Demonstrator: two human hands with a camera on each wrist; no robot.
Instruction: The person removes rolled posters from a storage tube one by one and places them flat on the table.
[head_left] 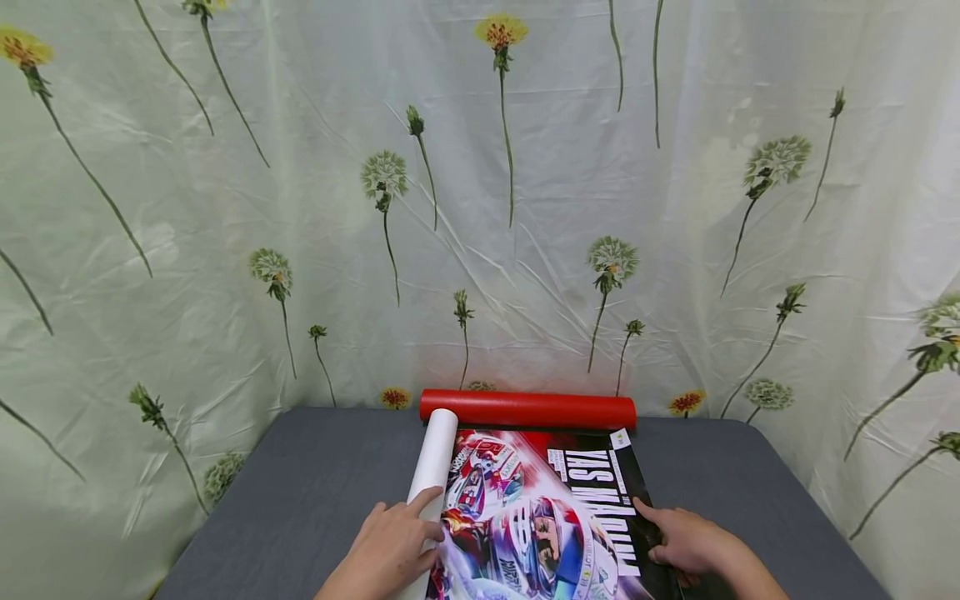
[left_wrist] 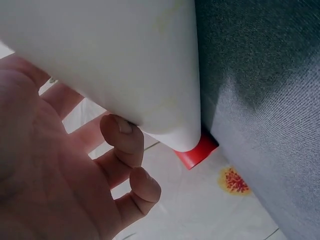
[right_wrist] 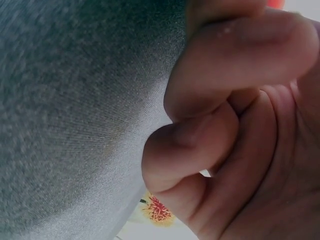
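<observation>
A glossy racing poster (head_left: pixel 540 517) lies partly unrolled on the dark grey table, its left side still wound into a white roll (head_left: pixel 433 454). My left hand (head_left: pixel 393 537) holds this roll, some fingers reaching over it. In the left wrist view, bent fingertips (left_wrist: pixel 122 127) stand close against the roll's white underside (left_wrist: pixel 145 65). At the poster's right edge, my right hand (head_left: pixel 686 537) grips the border, with one finger laid on the printed face. The right wrist view shows curled fingers (right_wrist: pixel 200 135) beside the grey cloth; the poster's edge is hidden there.
A red tube (head_left: pixel 528 409) lies crosswise at the table's back edge, just behind the poster. Grey cloth covers the table (head_left: pixel 315 483). Behind it hangs a pale curtain (head_left: pixel 315 208) printed with dandelions.
</observation>
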